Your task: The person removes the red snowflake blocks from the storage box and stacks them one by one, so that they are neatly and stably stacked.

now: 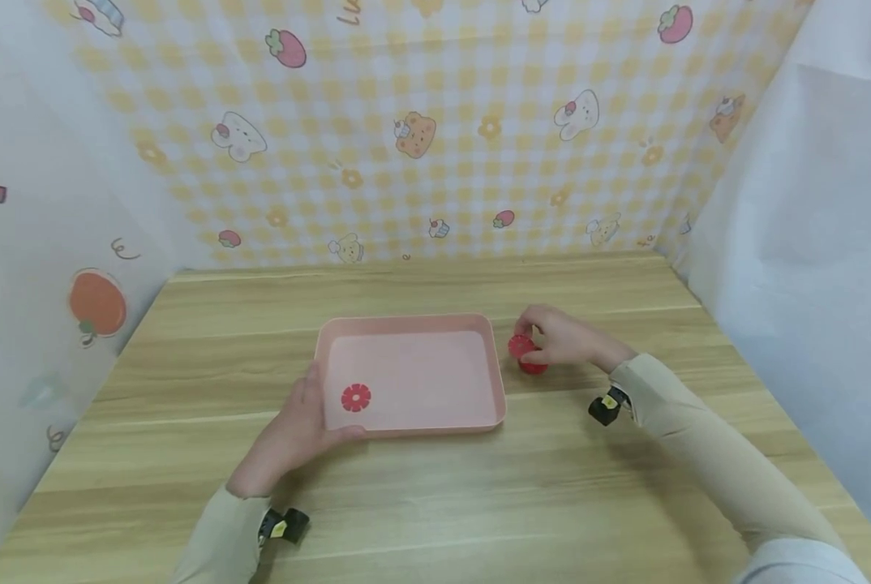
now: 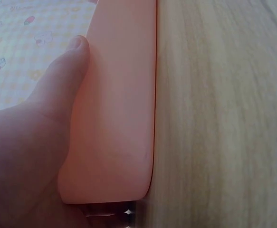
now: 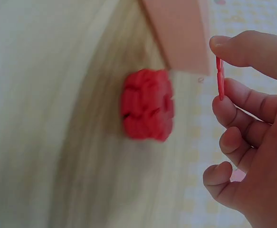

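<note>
A pink rectangular tray (image 1: 421, 377) lies on the wooden table, with one red notched disc (image 1: 356, 397) flat inside near its front left corner. My left hand (image 1: 297, 422) grips that corner, thumb along the front wall and fingers at the left side; the left wrist view shows the thumb (image 2: 64, 71) against the tray's wall (image 2: 121, 104). Right of the tray, my right hand (image 1: 563, 337) pinches a thin red notched disc (image 3: 220, 78) edge-on between thumb and fingertips. Below it on the table stands a stack of red notched discs (image 3: 148, 104), partly covered by the hand in the head view.
The wooden table (image 1: 435, 503) runs back to a yellow checked cloth (image 1: 465, 162) with cartoon prints. White sheets (image 1: 808, 203) hang at both sides. Each wrist carries a small black camera (image 1: 605, 410).
</note>
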Demonstrator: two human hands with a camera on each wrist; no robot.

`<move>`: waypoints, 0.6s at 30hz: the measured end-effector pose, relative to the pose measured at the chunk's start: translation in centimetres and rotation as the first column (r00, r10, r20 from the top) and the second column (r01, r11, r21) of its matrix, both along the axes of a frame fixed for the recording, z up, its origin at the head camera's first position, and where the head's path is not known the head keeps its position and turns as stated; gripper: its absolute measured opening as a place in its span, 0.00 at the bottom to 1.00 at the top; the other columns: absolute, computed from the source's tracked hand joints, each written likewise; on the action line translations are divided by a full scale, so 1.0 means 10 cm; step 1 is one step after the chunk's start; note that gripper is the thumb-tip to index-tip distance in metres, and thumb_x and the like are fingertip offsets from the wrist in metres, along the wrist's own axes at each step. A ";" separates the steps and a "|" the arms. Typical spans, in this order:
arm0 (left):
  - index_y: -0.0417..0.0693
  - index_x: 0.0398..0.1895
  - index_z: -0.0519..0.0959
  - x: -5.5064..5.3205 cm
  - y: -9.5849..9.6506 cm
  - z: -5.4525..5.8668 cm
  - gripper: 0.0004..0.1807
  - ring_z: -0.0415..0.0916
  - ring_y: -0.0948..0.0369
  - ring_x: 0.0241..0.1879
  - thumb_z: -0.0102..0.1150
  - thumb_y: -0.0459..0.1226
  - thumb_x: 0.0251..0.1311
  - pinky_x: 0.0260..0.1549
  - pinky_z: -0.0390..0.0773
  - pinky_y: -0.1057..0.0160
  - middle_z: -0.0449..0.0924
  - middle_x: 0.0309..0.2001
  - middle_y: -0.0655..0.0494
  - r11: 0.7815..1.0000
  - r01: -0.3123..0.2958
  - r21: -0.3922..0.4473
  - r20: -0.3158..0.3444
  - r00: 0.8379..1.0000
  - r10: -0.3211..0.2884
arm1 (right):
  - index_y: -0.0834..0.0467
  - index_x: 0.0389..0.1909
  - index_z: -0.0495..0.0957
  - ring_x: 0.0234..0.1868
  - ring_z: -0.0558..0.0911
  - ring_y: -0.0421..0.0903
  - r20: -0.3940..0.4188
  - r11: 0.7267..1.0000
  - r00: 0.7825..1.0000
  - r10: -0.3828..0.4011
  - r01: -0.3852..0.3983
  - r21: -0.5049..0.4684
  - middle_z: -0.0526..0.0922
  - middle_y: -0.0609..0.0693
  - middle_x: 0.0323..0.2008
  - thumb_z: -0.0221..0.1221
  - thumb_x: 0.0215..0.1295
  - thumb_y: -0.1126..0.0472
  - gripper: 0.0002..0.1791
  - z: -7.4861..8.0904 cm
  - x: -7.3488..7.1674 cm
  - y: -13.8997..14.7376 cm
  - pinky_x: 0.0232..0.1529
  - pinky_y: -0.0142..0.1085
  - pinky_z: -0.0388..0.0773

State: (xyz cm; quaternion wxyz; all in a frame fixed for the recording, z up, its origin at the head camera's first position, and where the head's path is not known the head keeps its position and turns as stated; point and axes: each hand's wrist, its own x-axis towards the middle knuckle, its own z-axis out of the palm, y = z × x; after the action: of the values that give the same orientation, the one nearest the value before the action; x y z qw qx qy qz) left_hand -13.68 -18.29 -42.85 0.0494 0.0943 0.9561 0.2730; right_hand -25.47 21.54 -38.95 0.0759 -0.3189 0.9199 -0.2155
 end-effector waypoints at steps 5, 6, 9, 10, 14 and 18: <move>0.30 0.72 0.35 0.02 0.00 0.03 0.71 0.67 0.39 0.56 0.69 0.63 0.41 0.53 0.73 0.40 0.58 0.62 0.29 1.000 0.007 -0.011 -0.001 1.000 -0.007 | 0.60 0.41 0.76 0.39 0.73 0.49 0.031 0.999 0.999 -0.037 0.037 -0.004 0.77 0.49 0.35 0.68 0.52 0.61 0.17 -0.06 0.03 0.10 0.42 0.39 0.70; 0.31 0.72 0.35 0.01 -0.01 0.03 0.71 0.67 0.39 0.56 0.69 0.63 0.41 0.53 0.73 0.40 0.59 0.62 0.30 1.000 0.007 -0.007 -0.003 1.000 -0.007 | 0.60 0.41 0.76 0.39 0.73 0.48 0.032 0.999 0.999 -0.044 0.044 -0.006 0.77 0.49 0.36 0.68 0.52 0.62 0.17 -0.08 0.03 0.12 0.42 0.40 0.70; 0.32 0.72 0.37 0.01 -0.01 0.03 0.70 0.67 0.40 0.56 0.70 0.62 0.41 0.53 0.73 0.40 0.59 0.61 0.31 1.000 0.005 0.007 -0.010 1.000 -0.005 | 0.60 0.41 0.76 0.39 0.73 0.47 0.027 0.998 0.998 -0.059 0.060 -0.011 0.77 0.49 0.36 0.69 0.51 0.62 0.16 -0.10 0.04 0.15 0.42 0.40 0.70; 0.32 0.72 0.37 0.00 -0.01 0.03 0.70 0.67 0.41 0.55 0.70 0.62 0.41 0.53 0.74 0.40 0.59 0.61 0.31 1.000 0.005 0.011 -0.013 1.000 -0.005 | 0.60 0.40 0.77 0.38 0.73 0.47 0.024 0.998 0.998 -0.066 0.066 -0.011 0.77 0.49 0.35 0.69 0.51 0.62 0.16 -0.11 0.04 0.16 0.42 0.39 0.70; 0.34 0.72 0.38 0.00 -0.01 0.02 0.69 0.68 0.41 0.55 0.71 0.61 0.40 0.53 0.74 0.40 0.61 0.60 0.32 1.000 0.004 0.026 -0.025 1.000 -0.003 | 0.59 0.39 0.77 0.37 0.72 0.47 0.010 0.997 0.997 -0.076 0.076 0.004 0.77 0.49 0.34 0.70 0.49 0.62 0.17 -0.14 0.06 0.18 0.39 0.38 0.69; 0.35 0.72 0.39 0.00 0.00 0.01 0.68 0.67 0.41 0.54 0.73 0.59 0.39 0.53 0.73 0.40 0.62 0.58 0.33 0.999 0.010 0.040 -0.043 0.999 -0.008 | 0.59 0.38 0.77 0.38 0.73 0.47 -0.008 0.998 0.998 -0.060 0.060 0.017 0.77 0.48 0.35 0.71 0.48 0.62 0.17 -0.17 0.06 0.20 0.41 0.39 0.70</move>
State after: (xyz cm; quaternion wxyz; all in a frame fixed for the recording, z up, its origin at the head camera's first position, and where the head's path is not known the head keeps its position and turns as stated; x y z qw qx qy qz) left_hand -13.64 -18.33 -42.73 0.0282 0.1054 0.9508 0.2899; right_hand -24.92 23.51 -40.69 0.0685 -0.2914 0.9311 -0.2085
